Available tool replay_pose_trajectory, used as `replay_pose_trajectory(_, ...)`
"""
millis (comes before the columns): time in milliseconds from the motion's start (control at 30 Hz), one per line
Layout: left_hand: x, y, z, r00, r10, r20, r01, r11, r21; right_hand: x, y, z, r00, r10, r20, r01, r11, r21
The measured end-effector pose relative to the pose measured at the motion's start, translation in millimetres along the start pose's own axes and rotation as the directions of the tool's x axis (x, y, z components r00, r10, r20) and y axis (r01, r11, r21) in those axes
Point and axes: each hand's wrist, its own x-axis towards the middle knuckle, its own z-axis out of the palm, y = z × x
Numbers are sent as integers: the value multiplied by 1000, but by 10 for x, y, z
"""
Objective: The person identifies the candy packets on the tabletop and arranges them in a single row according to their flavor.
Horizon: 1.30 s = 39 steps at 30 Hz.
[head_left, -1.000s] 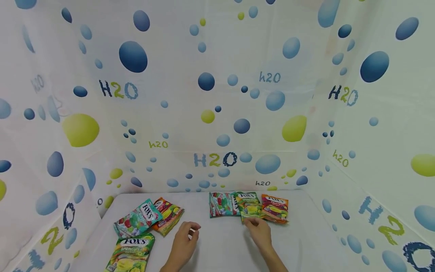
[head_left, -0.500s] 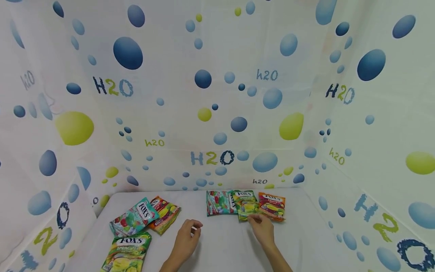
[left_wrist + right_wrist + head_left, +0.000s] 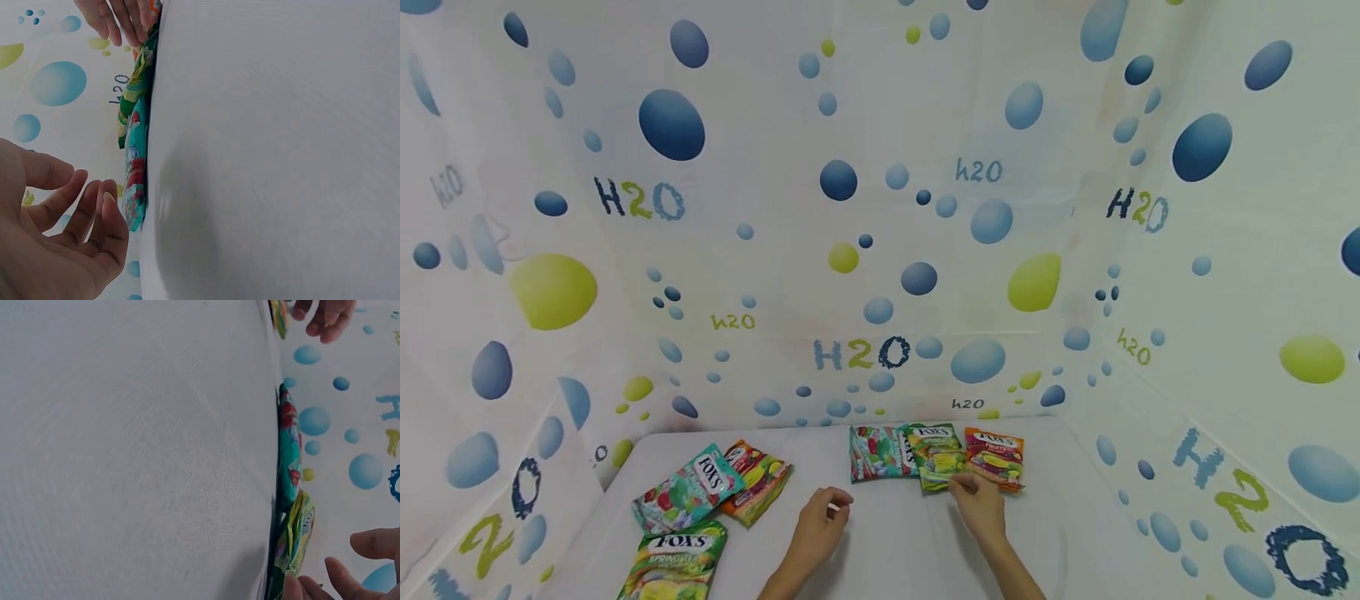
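Note:
In the head view a row of Fox's candy packets lies at the back of the table: a teal packet (image 3: 876, 452), a green packet (image 3: 936, 454) partly over it, and an orange packet (image 3: 995, 457) at right. My right hand (image 3: 981, 507) hovers by the lower edges of the green and orange packets, fingertips overlapping the green one's corner; thumb and fingers stand apart in the right wrist view. My left hand (image 3: 822, 525) is over the table's middle with loosely bent fingers and nothing in them; the left wrist view shows the bare palm and fingers (image 3: 112, 231).
At left a second teal packet (image 3: 677, 497) overlaps a red-orange packet (image 3: 758, 483). Below them lies a second green packet (image 3: 676, 558), cut by the frame edge. White cloth covers the table (image 3: 910, 550); a printed curtain (image 3: 760, 267) stands behind and at both sides.
My right hand has shifted a little right relative to the green packet, and my left hand a little right too. The head view has turned slightly right. The packets lie as before.

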Motion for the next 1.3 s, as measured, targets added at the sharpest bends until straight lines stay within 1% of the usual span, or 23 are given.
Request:
replay_pose_trajectory(167,35,-52,94,1000,24,0,-24,999,-29,58,37,27,1000,7,6,-7,1000,2)
replay_pose_trajectory(267,66,-64,150,999,53,7,-52,998,-38,91,44,39,1000,4,2,-4,1000,2)
replay_pose_trajectory(400,109,-51,217,997,67,33,-66,997,-47,120,44,49,1000,-4,-8,4,1000,2)
replay_pose_trajectory(533,150,-23,286,996,64,65,-60,997,-55,150,41,53,1000,-1,-17,2,1000,10)
replay_pose_trajectory(667,195,4,372,994,62,94,-56,996,-68,183,45,44,999,-19,-29,19,1000,2)
replay_pose_trajectory(833,258,60,489,990,43,136,-32,996,-86,239,72,59,999,-19,-37,18,1000,-19)
replay_pose_trajectory(1067,368,152,656,979,29,203,-11,996,-90,317,92,78,999,-14,-38,12,998,-69)
replay_pose_trajectory(1233,413,172,748,969,23,244,-3,996,-85,372,114,81,999,-28,-25,25,995,-96)
replay_pose_trajectory(1300,431,174,777,967,22,256,0,996,-84,400,138,95,999,-45,-21,42,992,-118)
